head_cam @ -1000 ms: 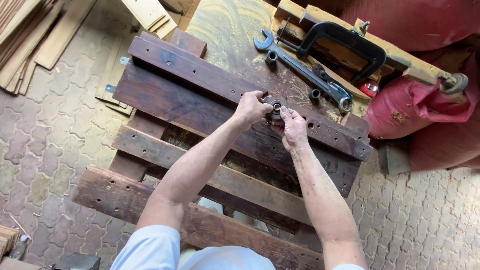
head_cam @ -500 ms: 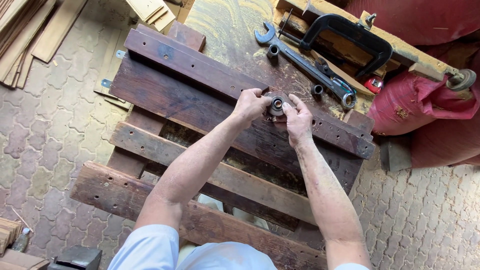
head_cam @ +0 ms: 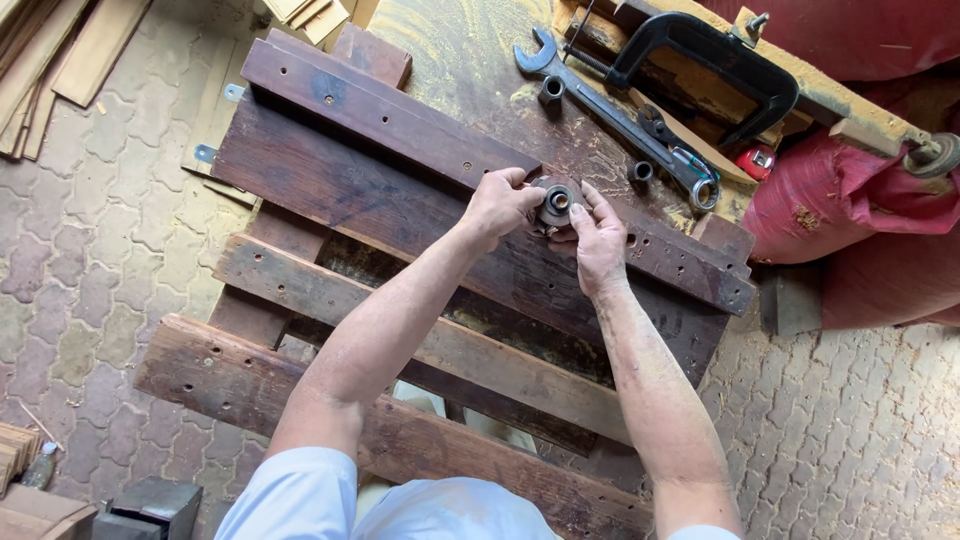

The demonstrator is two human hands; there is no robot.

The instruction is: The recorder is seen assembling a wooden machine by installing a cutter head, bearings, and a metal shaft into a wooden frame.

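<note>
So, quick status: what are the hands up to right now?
Left hand and right hand both grip the small round dark metal part. It sits over the weathered dark wooden planks. Long steel wrench lies apart, nothing blocking.

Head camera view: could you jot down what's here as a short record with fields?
Left hand: grips the round metal part from its left
Right hand: fingers on the same part, from the right
Under the part: dark wooden plank frame
Beyond the hands: long wrench, black C-clamp, red sacks
Floor: paving stones
</note>
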